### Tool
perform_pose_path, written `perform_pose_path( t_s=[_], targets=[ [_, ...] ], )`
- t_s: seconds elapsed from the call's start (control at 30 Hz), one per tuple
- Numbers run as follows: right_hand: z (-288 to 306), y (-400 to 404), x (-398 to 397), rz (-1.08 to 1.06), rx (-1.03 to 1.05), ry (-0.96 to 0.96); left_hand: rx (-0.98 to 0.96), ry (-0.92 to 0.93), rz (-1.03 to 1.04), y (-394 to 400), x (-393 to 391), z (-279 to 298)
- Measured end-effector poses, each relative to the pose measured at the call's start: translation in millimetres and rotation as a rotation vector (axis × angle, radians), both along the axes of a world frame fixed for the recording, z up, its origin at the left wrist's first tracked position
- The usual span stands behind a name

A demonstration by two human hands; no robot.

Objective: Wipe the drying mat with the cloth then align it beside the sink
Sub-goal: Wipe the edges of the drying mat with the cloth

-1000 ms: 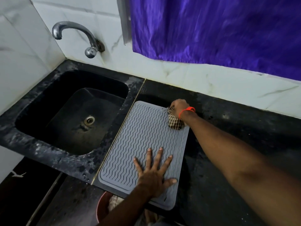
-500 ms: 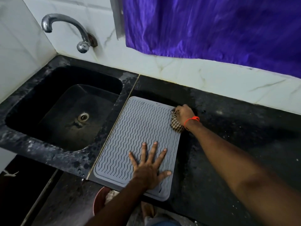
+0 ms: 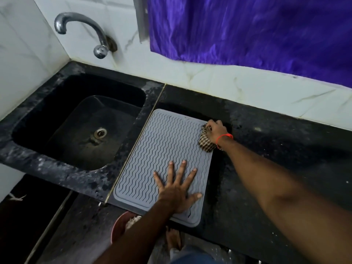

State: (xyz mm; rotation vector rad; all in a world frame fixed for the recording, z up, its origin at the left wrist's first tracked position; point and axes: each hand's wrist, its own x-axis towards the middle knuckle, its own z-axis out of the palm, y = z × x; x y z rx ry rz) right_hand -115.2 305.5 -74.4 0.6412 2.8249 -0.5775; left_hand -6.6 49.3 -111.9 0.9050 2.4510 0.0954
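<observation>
Drying mat (image 3: 163,161) lies flat on the dark worktop (image 3: 266,168), just right of the sink (image 3: 76,121), its long left edge running close along the brass joint strip; its near end overhangs the worktop front a little.

Left hand (image 3: 177,191): fingers spread and straight, palm pressed on the mat's near half, pinning it.

Right hand (image 3: 216,129): fingers curled tight round the bunched checked cloth (image 3: 205,142), at the mat's far right edge.

Change against the earlier frames: the cloth hand has shifted only slightly along the right-hand border, from the far right corner to a little nearer, partly off the mat. The left hand keeps the same pinning spot. The mat shows no evident shift relative to the sink.

Judgement: wiping is in progress and working the right edge; most of the ribbed surface likely remains to cover. Alignment is not yet begun, though the mat already sits roughly parallel to the sink.
</observation>
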Motion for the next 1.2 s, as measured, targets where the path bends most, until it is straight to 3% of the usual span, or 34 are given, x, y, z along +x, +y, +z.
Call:
perform_pose_path(
  t_s=[0.17, 0.4, 0.57, 0.7, 0.8, 0.97, 1.2],
  targets=[
    [18, 10, -6, 0.037, -0.070, -0.008, -0.025, -0.056, -0.015, -7, 3, 12],
    [10, -55, 104, 0.342, -0.112, 0.096, -0.036, -0.035, 0.316, -49, 55, 9],
    [6, -116, 190, 0.445, -0.108, 0.197, -0.052, -0.097, 0.294, -52, 53, 10],
    [8, -132, 211, 0.544, -0.149, 0.122, -0.070, -0.089, 0.275, -53, 53, 10],
    [14, -120, 197, 0.511, -0.222, 0.097, -0.065, -0.122, 0.287, -52, 52, 11],
    [13, -101, 167, 0.256, -0.173, 0.174, -0.051, -0.215, 0.276, -54, 46, 13],
    [7, -137, 201, 0.385, -0.107, 0.115, 0.180, -0.440, 0.327, -65, 31, 20]
  ],
)
